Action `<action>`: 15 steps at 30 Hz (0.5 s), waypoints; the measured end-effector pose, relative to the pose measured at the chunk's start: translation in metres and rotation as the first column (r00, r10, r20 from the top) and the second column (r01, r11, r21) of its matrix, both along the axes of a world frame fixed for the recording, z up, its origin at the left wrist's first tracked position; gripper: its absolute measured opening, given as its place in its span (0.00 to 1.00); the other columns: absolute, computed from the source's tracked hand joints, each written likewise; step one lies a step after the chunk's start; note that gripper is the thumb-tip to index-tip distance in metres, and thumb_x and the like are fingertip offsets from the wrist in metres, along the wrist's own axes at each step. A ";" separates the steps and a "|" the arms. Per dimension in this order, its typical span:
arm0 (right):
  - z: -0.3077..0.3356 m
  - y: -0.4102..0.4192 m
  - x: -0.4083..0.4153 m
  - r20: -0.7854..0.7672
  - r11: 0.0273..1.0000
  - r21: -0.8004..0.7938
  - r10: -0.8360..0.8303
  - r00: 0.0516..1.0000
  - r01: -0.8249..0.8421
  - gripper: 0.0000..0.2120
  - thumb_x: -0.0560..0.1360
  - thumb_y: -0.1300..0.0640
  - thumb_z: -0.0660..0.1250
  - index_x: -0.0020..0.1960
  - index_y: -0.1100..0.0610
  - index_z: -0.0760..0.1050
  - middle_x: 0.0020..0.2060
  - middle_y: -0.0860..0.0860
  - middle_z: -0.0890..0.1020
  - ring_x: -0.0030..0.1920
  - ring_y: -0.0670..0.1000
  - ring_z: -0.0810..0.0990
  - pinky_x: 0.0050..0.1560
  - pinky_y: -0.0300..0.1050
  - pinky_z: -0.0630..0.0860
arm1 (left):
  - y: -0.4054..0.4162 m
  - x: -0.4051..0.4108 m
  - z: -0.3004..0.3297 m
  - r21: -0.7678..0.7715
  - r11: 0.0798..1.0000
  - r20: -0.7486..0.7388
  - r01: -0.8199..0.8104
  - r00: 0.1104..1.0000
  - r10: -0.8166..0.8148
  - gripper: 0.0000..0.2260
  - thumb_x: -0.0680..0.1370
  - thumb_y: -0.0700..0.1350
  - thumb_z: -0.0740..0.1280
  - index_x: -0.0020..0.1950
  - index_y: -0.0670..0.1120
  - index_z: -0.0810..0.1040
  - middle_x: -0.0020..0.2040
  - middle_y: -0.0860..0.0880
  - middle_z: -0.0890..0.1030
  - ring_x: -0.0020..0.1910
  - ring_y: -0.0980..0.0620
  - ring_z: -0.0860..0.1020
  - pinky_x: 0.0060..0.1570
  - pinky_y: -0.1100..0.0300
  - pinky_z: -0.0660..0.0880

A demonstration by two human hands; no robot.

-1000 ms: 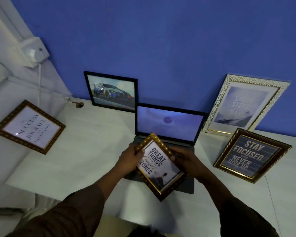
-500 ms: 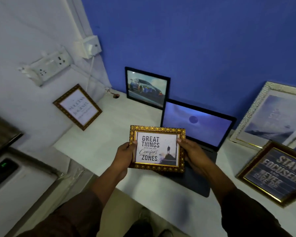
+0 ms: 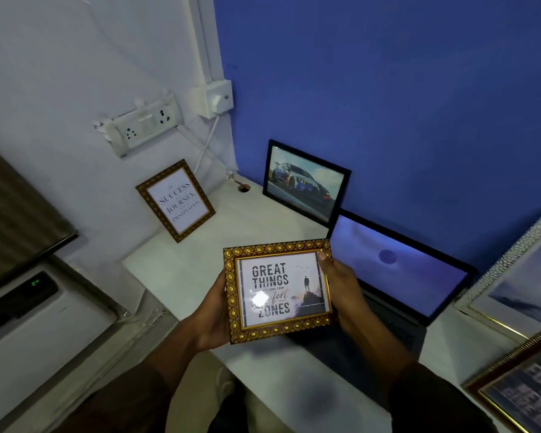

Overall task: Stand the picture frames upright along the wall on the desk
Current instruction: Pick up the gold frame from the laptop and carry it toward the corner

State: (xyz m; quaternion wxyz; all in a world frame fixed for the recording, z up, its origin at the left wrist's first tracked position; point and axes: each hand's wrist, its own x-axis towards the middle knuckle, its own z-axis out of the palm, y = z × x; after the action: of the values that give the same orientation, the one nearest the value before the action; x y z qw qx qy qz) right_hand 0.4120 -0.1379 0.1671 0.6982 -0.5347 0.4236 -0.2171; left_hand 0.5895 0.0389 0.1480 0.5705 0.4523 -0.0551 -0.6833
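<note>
The blue wall fills twelve to three o'clock and the white wall takes nine to twelve, meeting in a corner over the desk, which runs from the centre down to five o'clock. On the desk the open laptop sits at three o'clock, with the car frame leaning on the blue wall at one o'clock just beside it, and the silver frame propped at the right edge, also on the blue wall. The Success frame leans on the white wall at ten o'clock, and the dark frame still lies flat at four o'clock. In the centre, lifted clear of the desk, is the Great Things frame, gripped on its left edge by the left hand and on its right edge by the right hand, whose thumb lies over the top right corner. Since a second ago the frame has been turned from a tilt to level and readable, and the view has swung left to take in the white wall and the bare desk at nine o'clock. That suggests the free stretch between the Success frame and the car frame, or the near end of the white wall, is the likely spot; this frame and the dark one remain to be stood.
</note>
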 end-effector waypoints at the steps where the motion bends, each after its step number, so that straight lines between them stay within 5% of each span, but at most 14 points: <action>1: 0.002 -0.003 0.007 -0.022 1.000 -0.012 0.006 1.000 -0.007 0.17 0.83 0.46 0.60 0.57 0.56 0.82 0.46 0.53 0.89 0.46 0.53 0.89 0.47 0.50 0.84 | -0.005 0.007 0.000 -0.007 1.000 0.005 0.006 1.000 -0.006 0.37 0.78 0.72 0.55 0.76 0.48 0.74 0.75 0.40 0.75 0.75 0.35 0.72 0.77 0.34 0.60; 5: 0.004 -0.018 0.036 -0.050 0.999 -0.031 0.013 0.999 -0.015 0.18 0.83 0.44 0.60 0.58 0.55 0.81 0.47 0.53 0.89 0.46 0.55 0.89 0.52 0.57 0.84 | -0.025 0.039 0.006 0.006 1.000 0.029 -0.012 1.000 0.012 0.36 0.80 0.71 0.54 0.76 0.48 0.75 0.75 0.40 0.75 0.74 0.36 0.73 0.77 0.35 0.60; 15: -0.012 -0.051 0.125 -0.120 0.996 -0.082 0.011 0.993 -0.021 0.19 0.83 0.42 0.58 0.60 0.54 0.80 0.50 0.52 0.89 0.52 0.54 0.88 0.55 0.53 0.83 | -0.069 0.131 -0.001 0.057 0.994 0.139 -0.093 0.987 0.084 0.32 0.81 0.68 0.53 0.70 0.48 0.81 0.68 0.40 0.81 0.69 0.36 0.78 0.73 0.33 0.67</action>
State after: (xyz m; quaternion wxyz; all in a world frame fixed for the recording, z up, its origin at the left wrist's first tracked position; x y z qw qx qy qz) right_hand 0.5365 -0.1887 0.1555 0.6507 -0.5784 0.4509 -0.1967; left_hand 0.7210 -0.0304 0.1469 0.5808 0.5176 -0.0523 -0.6261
